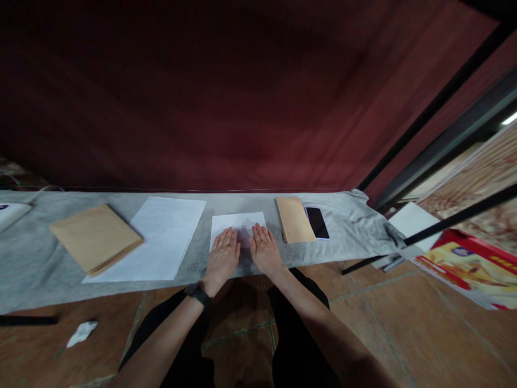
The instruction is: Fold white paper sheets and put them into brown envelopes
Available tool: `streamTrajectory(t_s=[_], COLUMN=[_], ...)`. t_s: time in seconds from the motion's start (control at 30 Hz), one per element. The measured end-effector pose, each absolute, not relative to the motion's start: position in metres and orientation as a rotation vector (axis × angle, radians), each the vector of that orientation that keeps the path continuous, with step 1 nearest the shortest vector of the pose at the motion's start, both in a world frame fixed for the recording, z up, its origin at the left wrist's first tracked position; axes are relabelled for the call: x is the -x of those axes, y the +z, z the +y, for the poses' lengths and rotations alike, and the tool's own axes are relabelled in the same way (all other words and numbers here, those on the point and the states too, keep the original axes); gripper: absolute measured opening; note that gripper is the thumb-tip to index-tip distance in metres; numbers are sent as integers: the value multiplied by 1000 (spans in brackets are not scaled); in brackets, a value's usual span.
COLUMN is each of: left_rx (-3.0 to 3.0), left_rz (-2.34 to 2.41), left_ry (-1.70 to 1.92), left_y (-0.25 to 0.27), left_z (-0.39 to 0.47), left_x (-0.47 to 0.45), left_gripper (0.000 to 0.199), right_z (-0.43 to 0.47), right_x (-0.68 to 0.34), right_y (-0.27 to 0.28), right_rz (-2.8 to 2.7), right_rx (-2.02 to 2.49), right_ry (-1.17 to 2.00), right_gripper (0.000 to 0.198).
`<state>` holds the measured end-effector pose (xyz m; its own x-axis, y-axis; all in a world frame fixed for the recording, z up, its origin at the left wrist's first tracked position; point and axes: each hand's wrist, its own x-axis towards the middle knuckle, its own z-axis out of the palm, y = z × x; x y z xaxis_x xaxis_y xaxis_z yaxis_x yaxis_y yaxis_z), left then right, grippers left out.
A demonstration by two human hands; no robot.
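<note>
A small white sheet of paper (238, 220) lies on the grey cloth in front of me, perhaps folded, though I cannot tell. My left hand (223, 254) rests flat on its left part, fingers stretched forward. On the right part lies my right hand (265, 249), also flat with its fingers extended. Both palms hide the sheet's near edge. Just right of it is a stack of brown envelopes (295, 220), partly beside a dark-screened phone (317, 222). To the left, large white sheets (165, 231) lie in a pile, partly under another stack of brown envelopes (96, 237).
Grey cloth (347, 226) covers the long narrow table. A dark red curtain (226, 108) hangs behind it. At right are a black metal bar (436, 102) and a red and yellow box (472, 264). A crumpled white tissue (81, 333) lies on the tiled floor (396, 318).
</note>
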<state>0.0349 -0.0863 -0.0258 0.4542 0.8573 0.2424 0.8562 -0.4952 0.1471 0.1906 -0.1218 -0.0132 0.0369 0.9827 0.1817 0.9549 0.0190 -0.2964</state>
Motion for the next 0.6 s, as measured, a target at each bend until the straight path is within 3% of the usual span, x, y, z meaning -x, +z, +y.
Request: streamTrajectory(t_s=[0.37, 0.6], left_rx=[-2718, -2667], left_rz=[1492, 1587], left_ry=[230, 338], left_y=[-50, -59], left_z=[-72, -68], left_x=[-41, -44], left_gripper=[57, 58], right_z=[-95, -95], right_x=[-168, -174], right_y=[-39, -48], right_rz=[-2032, -1963], right_rx=[1944, 2045], right_ry=[273, 180], right_gripper=[52, 60])
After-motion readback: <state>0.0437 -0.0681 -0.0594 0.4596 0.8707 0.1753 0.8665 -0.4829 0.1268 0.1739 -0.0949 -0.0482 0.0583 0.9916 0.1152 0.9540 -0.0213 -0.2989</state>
